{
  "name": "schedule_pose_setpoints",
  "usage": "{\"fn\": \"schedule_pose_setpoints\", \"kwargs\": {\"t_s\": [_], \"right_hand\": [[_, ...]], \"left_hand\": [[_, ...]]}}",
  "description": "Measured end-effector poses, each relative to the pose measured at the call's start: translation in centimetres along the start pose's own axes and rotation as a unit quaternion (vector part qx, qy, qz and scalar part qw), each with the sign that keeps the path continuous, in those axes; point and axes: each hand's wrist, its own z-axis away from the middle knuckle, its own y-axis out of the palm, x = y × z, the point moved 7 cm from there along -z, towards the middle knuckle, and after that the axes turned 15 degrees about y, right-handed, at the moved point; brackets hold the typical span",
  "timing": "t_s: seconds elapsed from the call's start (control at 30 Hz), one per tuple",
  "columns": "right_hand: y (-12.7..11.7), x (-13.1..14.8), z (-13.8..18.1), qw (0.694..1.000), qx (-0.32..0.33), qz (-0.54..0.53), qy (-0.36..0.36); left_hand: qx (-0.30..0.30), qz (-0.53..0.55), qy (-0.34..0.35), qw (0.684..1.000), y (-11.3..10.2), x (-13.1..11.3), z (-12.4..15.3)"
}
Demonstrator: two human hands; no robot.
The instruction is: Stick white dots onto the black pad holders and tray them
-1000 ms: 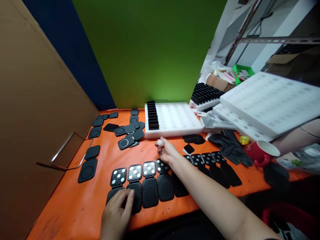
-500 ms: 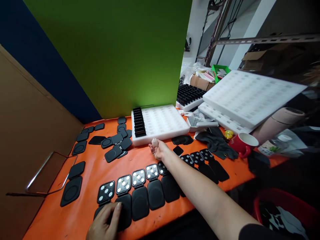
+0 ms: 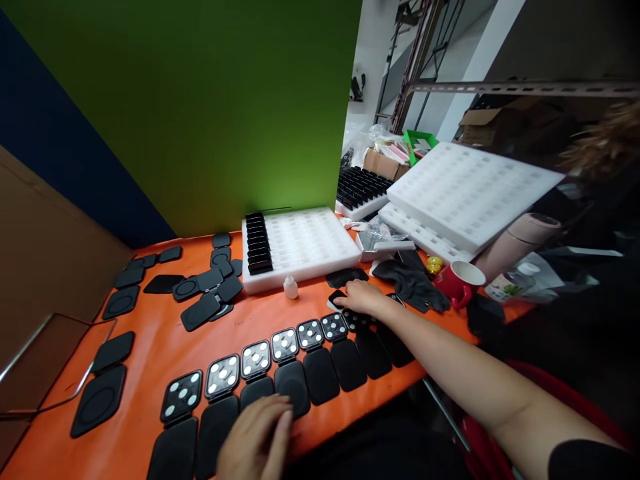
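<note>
My right hand [image 3: 364,297] reaches across the orange table, its fingertips closed at the edge of a small black square piece [image 3: 339,298] with a white layer showing beneath. My left hand [image 3: 257,437] is low in the middle, over the near black pads, loosely bent and holding nothing visible. A row of hinged black pads lies unfolded, their upper square halves [image 3: 223,375] bearing white dots and their lower halves [image 3: 291,387] plain. Some of the row's right end is hidden under my right hand and forearm. A small white bottle [image 3: 291,288] stands upright behind the row.
Behind the bottle sits a white foam tray [image 3: 310,243] with black pieces [image 3: 258,243] slotted along its left side. Loose black pads [image 3: 200,311] lie to the left. A dark cloth [image 3: 410,283], a red mug [image 3: 459,283] and stacked foam trays [image 3: 470,193] are at the right.
My right hand has let go of the white bottle, now standing by the tray, and moved right to the black square piece. My left hand has shifted right along the pads.
</note>
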Motion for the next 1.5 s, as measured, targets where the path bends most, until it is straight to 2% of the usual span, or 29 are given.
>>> {"fn": "schedule_pose_setpoints", "kwargs": {"t_s": [0.1, 0.2, 0.37, 0.47, 0.57, 0.7, 0.77, 0.83, 0.97, 1.1, 1.2, 1.5], "right_hand": [[0.3, 0.6, -0.5, 0.997, -0.019, 0.074, 0.003], [1.0, 1.5, -0.9, 0.994, -0.022, 0.108, -0.003], [0.9, 2.2, -1.3, 0.994, -0.020, 0.097, -0.052], [0.6, 2.3, -1.2, 0.994, 0.010, 0.074, -0.078], [-1.1, 1.8, -0.6, 0.994, 0.036, 0.040, -0.099], [-6.2, -1.3, 0.9, 0.992, 0.028, -0.031, -0.117], [-8.6, -4.3, 1.5, 0.992, 0.024, -0.063, -0.103], [-9.9, -7.6, 1.7, 0.993, 0.028, -0.086, -0.072], [-9.8, -12.6, 0.9, 0.992, 0.053, -0.112, -0.016], [-9.0, -14.2, -0.5, 0.991, 0.059, -0.124, 0.005], [-8.8, -14.2, -1.1, 0.991, 0.060, -0.119, 0.011], [-9.2, -14.2, -1.6, 0.993, 0.060, -0.105, 0.004]], "left_hand": [[0.073, 0.099, 0.059, 0.991, 4.9, -4.4, -3.0], [0.124, 0.150, 0.090, 0.977, 8.0, -7.3, -4.7], [0.154, 0.147, 0.108, 0.971, 9.5, -8.8, -5.4], [0.163, 0.138, 0.114, 0.970, 10.1, -9.2, -6.0], [0.175, 0.125, 0.134, 0.967, 10.9, -10.0, -7.1], [0.199, 0.093, 0.183, 0.958, 12.7, -11.7, -8.9], [0.209, 0.081, 0.204, 0.953, 14.1, -12.3, -9.7], [0.211, 0.081, 0.219, 0.949, 15.8, -12.8, -10.4], [0.218, 0.082, 0.243, 0.942, 20.3, -13.1, -11.3], [0.232, 0.067, 0.251, 0.937, 23.6, -12.7, -11.3], [0.237, 0.055, 0.249, 0.937, 24.3, -12.4, -10.9], [0.249, 0.034, 0.250, 0.935, 24.4, -12.2, -10.9]]}}
